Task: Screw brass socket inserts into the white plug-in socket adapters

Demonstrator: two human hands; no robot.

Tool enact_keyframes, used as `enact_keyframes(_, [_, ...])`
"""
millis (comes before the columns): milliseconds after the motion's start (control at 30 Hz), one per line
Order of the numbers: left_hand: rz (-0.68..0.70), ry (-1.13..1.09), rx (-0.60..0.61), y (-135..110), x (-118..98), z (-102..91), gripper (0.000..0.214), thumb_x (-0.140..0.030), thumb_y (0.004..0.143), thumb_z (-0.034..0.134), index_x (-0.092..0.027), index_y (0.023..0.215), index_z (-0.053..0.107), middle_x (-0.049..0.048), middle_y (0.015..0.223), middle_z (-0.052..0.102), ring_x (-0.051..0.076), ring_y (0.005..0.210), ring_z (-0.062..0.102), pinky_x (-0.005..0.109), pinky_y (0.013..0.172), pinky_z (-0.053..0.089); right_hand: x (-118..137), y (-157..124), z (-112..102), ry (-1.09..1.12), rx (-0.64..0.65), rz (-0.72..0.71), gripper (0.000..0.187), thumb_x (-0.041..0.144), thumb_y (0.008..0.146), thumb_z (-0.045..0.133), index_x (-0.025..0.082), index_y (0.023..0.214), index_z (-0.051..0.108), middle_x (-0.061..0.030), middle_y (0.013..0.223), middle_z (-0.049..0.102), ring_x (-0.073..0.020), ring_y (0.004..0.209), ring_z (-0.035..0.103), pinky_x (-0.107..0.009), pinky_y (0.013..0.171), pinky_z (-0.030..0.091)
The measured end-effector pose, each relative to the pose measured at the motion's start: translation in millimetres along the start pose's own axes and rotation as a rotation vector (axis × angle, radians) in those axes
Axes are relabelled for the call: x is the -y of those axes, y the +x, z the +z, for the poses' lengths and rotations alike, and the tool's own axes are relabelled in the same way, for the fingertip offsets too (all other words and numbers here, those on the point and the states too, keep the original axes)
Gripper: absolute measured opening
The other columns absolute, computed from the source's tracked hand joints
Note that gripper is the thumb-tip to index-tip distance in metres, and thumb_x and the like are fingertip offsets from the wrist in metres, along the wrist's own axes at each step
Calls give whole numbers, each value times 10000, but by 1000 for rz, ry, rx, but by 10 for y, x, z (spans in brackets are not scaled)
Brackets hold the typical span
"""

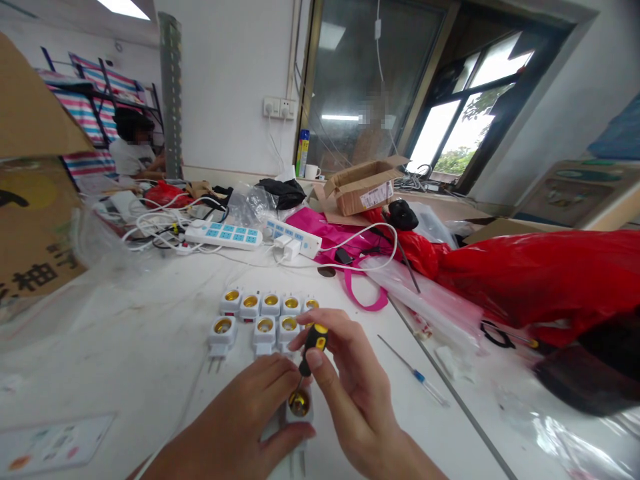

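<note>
Right hand [363, 387] arches, fingers [345, 327] pinching a tilted screwdriver [313, 345].

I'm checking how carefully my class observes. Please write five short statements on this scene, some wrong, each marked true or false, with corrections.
1. The right hand holds a black and yellow screwdriver. True.
2. The left hand holds the thin tool with a blue collar. False: it grips a white socket; the thin tool lies on the table, to the right of the right hand.
3. The screwdriver's shaft points into the socket's gold-coloured opening. True.
4. Other sockets are set out in two rows beyond the left hand. True.
5. The open cardboard box at the back stands left of the spray can. False: it stands to the right of the can.
</note>
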State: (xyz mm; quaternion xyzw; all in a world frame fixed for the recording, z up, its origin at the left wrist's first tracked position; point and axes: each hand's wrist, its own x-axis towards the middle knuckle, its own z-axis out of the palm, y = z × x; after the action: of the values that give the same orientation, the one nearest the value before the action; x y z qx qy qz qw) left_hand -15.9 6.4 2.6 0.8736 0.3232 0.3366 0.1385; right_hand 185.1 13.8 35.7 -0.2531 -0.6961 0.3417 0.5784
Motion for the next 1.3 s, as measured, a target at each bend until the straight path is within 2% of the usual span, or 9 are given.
enact_keyframes(267, [8, -14, -52, -8, -12, -1, 400, -374, 979, 829, -298, 1309, 617, 69, 1289, 790, 276, 1218, 753, 379, 1065, 636, 27, 42, -38, -8, 40, -34, 399, 205, 1181, 437, 335, 1509, 624, -107, 1345, 701, -227, 1110, 740, -412, 979, 637])
enact_keyframes(400, [-21, -56, 24, 7, -27, -16, 321, -282, 1003, 792, -282, 1272, 617, 63, 1269, 773, 263, 1207, 740, 389, 1054, 630, -37, 66, 8, 9, -79, -183, 360, 181, 1056, 740, 313, 1388, 694, -75, 1176, 732, -236, 1044, 732, -429, 952, 635])
enact_keyframes(500, [-45, -58, 52, 18, -46, -27, 318, -257, 988, 802, -273, 1247, 619, 67, 1267, 770, 271, 1221, 731, 398, 1059, 624, -12, 66, 22, 37, -127, -87, 301, 162, 1080, 706, 306, 1345, 695, -80, 1206, 757, -221, 1039, 750, -414, 956, 634])
enact_keyframes(600, [-56, -70, 66, 30, -57, -39, 341, -255, 985, 808, -275, 1270, 622, 65, 1287, 774, 269, 1223, 730, 399, 1075, 617, 42, 53, 12, 94, -50, 45, 264, 229, 1169, 541, 306, 1399, 645, -114, 1344, 735, -224, 1079, 770, -426, 957, 644])
enact_keyframes(667, [-49, -69, 69, 33, -52, -40, 334, -270, 990, 806, -272, 1273, 629, 67, 1285, 777, 266, 1209, 733, 395, 1074, 617, 34, 53, 7, 97, -45, 9, 281, 222, 1167, 539, 315, 1415, 632, -110, 1330, 728, -229, 1095, 765, -453, 992, 635])
enact_keyframes(833, [-27, -20, 34, -3, -18, -16, 342, -299, 1003, 795, -270, 1294, 618, 87, 1336, 763, 284, 1244, 725, 407, 1065, 626, -65, 81, -5, -38, -128, -135, 398, 117, 998, 791, 316, 1336, 726, -84, 1232, 685, -239, 1081, 713, -430, 964, 613])
enact_keyframes(1033, [-46, -48, 74, -14, -20, -21, 331, -296, 1004, 791, -277, 1288, 622, 71, 1318, 756, 283, 1257, 706, 429, 1104, 600, 56, 74, -30, -35, -16, -39, 415, 128, 1104, 608, 345, 1447, 692, -77, 1288, 771, -230, 1065, 757, -425, 969, 626])
enact_keyframes(1200, [-38, -82, 44, 1, -32, -19, 366, -246, 1008, 774, -268, 1327, 595, 67, 1271, 757, 263, 1192, 720, 408, 1045, 616, 5, 67, -1, -90, -50, -177, 514, 108, 989, 799, 344, 1439, 722, -73, 1186, 743, -240, 1064, 716, -412, 945, 619])
enact_keyframes(1300, [-67, -62, 77, 15, -41, -29, 334, -284, 1002, 789, -261, 1289, 619, 80, 1303, 756, 288, 1260, 705, 441, 1115, 591, -14, 57, -7, -86, -62, -94, 512, 126, 1071, 683, 361, 1526, 664, -91, 1253, 752, -243, 1081, 742, -421, 939, 634])
